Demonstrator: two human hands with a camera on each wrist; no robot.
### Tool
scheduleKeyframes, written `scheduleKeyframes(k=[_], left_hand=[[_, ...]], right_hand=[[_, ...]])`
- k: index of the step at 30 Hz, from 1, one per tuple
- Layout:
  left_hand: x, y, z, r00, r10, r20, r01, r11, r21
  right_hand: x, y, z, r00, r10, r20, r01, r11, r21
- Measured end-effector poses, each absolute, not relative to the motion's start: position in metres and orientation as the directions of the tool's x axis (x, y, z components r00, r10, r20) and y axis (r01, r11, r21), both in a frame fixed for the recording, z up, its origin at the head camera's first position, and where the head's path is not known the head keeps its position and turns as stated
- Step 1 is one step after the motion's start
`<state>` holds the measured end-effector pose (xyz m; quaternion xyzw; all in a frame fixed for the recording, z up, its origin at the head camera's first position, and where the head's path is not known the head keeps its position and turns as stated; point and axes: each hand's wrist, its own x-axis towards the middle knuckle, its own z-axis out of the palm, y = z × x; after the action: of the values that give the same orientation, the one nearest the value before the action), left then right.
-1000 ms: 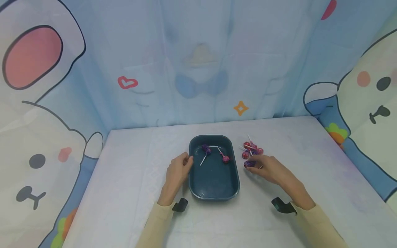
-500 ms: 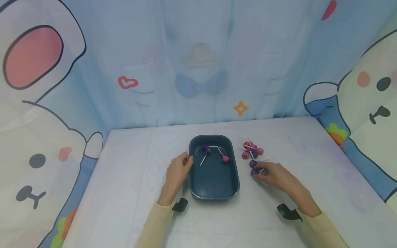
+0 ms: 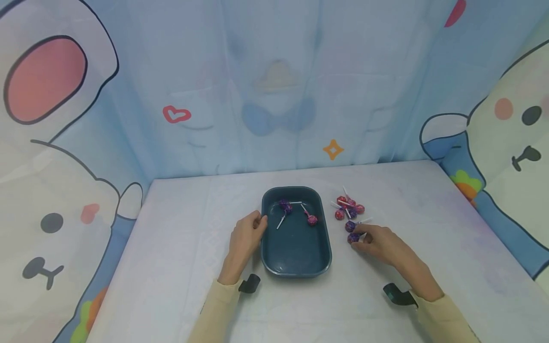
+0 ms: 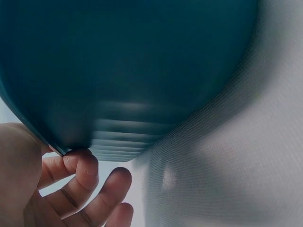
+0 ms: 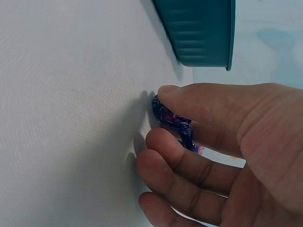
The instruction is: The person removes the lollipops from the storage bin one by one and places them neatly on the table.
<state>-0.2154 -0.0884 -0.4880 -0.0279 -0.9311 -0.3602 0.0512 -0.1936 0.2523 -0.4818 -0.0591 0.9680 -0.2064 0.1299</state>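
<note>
My left hand (image 3: 243,245) pinches the left rim of a dark teal tray (image 3: 296,252); in the left wrist view, thumb and index finger meet at its edge (image 4: 57,150). Inside the tray lie two purple lollipops (image 3: 285,207) and a pink-red one (image 3: 312,220). To the right of the tray, my right hand (image 3: 386,245) holds a purple-wrapped lollipop (image 5: 168,116) between thumb and index finger, close over the table, its stick mostly hidden by the hand. Just beyond that, another purple lollipop (image 3: 350,226) lies with its white stick pointing right.
A pile of several red, pink and purple lollipops (image 3: 340,215) sits past my right hand, near the tray's upper right side. White cloth covers the table (image 3: 180,247). A blue cartoon-print curtain (image 3: 214,85) hangs behind and at both sides.
My right hand has shifted right and slightly towards me, away from the pile. Two purple lollipops now show apart from it. The left hand and tray have not moved.
</note>
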Motion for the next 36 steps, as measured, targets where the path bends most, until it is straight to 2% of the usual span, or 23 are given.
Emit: scheduleKeyframes(k=[13,29,36], left_hand=[[-0.216,-0.088,-0.489,-0.994,0.015,0.111,0.087,0.731,0.677],[-0.215,-0.089,-0.488,-0.991,0.021,0.131,0.104,0.733,0.672],[-0.215,-0.088,-0.488,-0.992,0.017,0.121,0.095,0.729,0.678]], right_hand=[[-0.196,0.254,-0.477,-0.963,-0.149,-0.226,-0.043,0.909,-0.415],[-0.216,0.232,-0.433,-0.970,-0.193,-0.145,-0.110,0.889,-0.444],[-0.225,0.211,-0.418,-0.966,-0.257,-0.032,-0.221,0.880,-0.421]])
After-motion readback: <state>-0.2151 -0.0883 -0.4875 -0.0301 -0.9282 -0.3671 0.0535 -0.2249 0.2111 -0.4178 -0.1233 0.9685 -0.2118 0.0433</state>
